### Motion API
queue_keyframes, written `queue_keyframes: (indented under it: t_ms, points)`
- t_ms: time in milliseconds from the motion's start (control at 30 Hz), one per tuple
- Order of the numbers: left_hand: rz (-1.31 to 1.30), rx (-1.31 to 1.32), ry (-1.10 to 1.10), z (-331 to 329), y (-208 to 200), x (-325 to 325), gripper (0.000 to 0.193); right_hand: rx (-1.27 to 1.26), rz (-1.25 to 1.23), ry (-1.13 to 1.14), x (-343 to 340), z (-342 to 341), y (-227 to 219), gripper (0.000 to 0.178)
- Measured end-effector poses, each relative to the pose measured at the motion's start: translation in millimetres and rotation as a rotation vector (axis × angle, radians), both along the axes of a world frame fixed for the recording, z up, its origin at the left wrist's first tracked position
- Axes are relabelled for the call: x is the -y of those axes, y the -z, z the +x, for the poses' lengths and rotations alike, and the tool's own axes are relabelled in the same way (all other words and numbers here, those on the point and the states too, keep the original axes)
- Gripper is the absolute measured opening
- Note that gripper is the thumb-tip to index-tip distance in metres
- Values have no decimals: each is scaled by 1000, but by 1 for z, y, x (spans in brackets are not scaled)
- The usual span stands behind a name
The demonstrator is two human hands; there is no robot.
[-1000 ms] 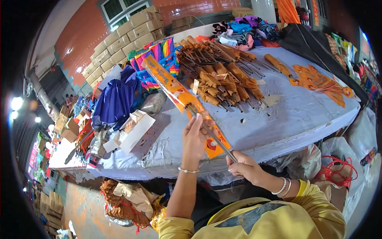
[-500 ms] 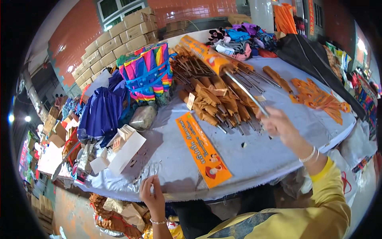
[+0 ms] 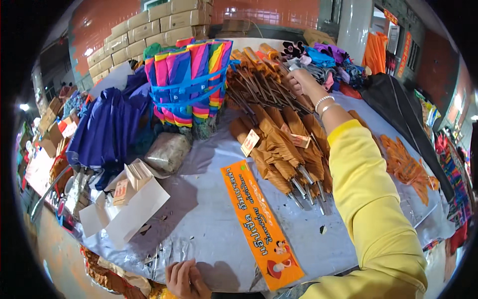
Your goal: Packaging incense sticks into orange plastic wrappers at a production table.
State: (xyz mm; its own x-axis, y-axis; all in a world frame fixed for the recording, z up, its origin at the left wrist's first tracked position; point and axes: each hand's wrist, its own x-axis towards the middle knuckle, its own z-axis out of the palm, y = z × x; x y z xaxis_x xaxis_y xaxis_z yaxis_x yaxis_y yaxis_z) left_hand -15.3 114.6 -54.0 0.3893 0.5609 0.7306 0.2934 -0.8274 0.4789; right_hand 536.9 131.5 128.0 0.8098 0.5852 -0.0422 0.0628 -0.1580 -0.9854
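My right hand [image 3: 302, 83] reaches to the far side of the table, closed around the thin metal shaft of an orange-sleeved umbrella [image 3: 269, 51]. It lies among others at the back of a pile of folded brown umbrellas [image 3: 276, 144]; the fingers partly hide the shaft. Down at the near table edge rests my left hand [image 3: 186, 280], its fingers loosely bent and the thumb apart, with nothing visible in it. A flat orange printed sleeve [image 3: 254, 214] lies between that hand and the pile. Paper tags [image 3: 250, 143] hang on some brown umbrellas.
On the left are an open white box [image 3: 142, 214] of tags, a plastic-wrapped bundle [image 3: 168, 152], purple fabric [image 3: 112, 129] and strapped rainbow umbrellas [image 3: 189, 84]. Loose orange sleeves [image 3: 406, 164] and a long black bag [image 3: 398, 114] lie right. Cartons [image 3: 154, 27] are stacked behind.
My right hand has carried the orange-sleeved umbrella forward and away, onto the back of the pile. My left hand has come down onto the near table edge. The view has shifted closer to the table.
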Motion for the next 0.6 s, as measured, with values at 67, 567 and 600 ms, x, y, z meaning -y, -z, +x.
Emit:
queue_keyframes:
  t_ms: [67,567,600]
  points:
    - [-36,-7,-1,0,0,0,11,86,-183,84,-8,10,6,14]
    - [-2,0,-1,4,3,-2,12,1186,-356,182,26,-5,24,27]
    - [0,-4,16,4,5,-2,12,1565,-413,429,34,-16,22,28]
